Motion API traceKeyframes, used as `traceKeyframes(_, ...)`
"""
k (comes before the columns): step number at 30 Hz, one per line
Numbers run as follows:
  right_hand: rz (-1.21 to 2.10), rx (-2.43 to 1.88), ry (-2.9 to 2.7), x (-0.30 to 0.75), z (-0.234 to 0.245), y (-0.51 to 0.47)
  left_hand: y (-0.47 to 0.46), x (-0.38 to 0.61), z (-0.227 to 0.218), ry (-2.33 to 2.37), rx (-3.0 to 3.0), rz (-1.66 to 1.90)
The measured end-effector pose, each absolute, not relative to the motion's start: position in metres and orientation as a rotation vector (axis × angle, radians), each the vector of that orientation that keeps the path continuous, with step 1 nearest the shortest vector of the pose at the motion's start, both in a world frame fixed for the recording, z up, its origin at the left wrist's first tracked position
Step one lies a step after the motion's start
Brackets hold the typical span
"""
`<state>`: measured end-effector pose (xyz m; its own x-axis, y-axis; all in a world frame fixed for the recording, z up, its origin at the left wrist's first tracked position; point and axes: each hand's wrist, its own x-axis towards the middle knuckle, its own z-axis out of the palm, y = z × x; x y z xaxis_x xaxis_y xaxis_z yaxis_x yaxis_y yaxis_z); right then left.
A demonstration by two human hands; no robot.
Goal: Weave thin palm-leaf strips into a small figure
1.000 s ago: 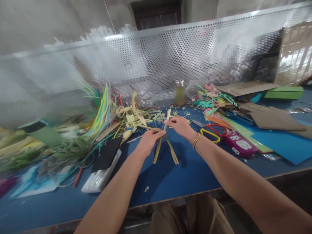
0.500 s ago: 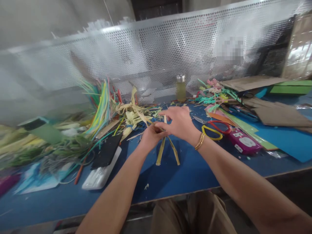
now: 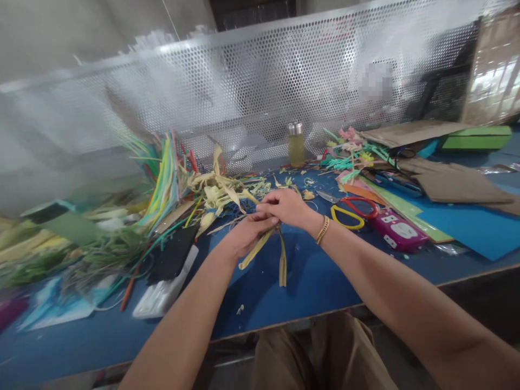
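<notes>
Above the blue table, my left hand (image 3: 248,234) and my right hand (image 3: 290,208) meet, fingertips touching. Both are closed on pale yellow-green, husk-like strips (image 3: 283,265). Two tails of the strips hang below the fingers, one slanting left and one almost straight down. The upper part of the strips is mostly covered by my fingers. Just behind the hands lies a loose heap of similar husk-like pieces (image 3: 219,199). To the right of my right hand are scissors (image 3: 350,214) with red and yellow handles.
A purple box-shaped item (image 3: 400,230) sits beside coloured sheets (image 3: 459,222) and brown cardboard (image 3: 455,181). A lidded bottle (image 3: 296,146) stands by the perforated metal screen (image 3: 260,81). Leftward are a black phone-like slab (image 3: 173,254), coloured stems (image 3: 162,179) and green fibres (image 3: 117,249).
My right hand's fingers have come down and closed against the left hand. The hanging tails have swung leftward, one now partly behind the left hand. The whole view has shifted slightly.
</notes>
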<state>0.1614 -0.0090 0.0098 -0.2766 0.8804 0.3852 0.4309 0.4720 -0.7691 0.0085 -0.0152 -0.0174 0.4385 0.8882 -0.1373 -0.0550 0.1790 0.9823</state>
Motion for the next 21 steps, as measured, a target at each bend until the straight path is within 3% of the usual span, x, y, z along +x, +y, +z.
traceKeyframes(5, 1.012, -1.08, -1.611, 0.16, 0.005, -0.004, -0.013, 0.003, -0.013, 0.977, 1.247, 0.732)
traceKeyframes(11, 0.796, -1.122, -1.525, 0.156, -0.003, 0.002, -0.013, 0.003, -0.01, 1.072, 1.358, 0.692)
traceKeyframes(21, 0.724, -1.179, -1.372, 0.155, -0.008, 0.005, -0.021, 0.013, -0.009, 1.047, 1.262, 0.722)
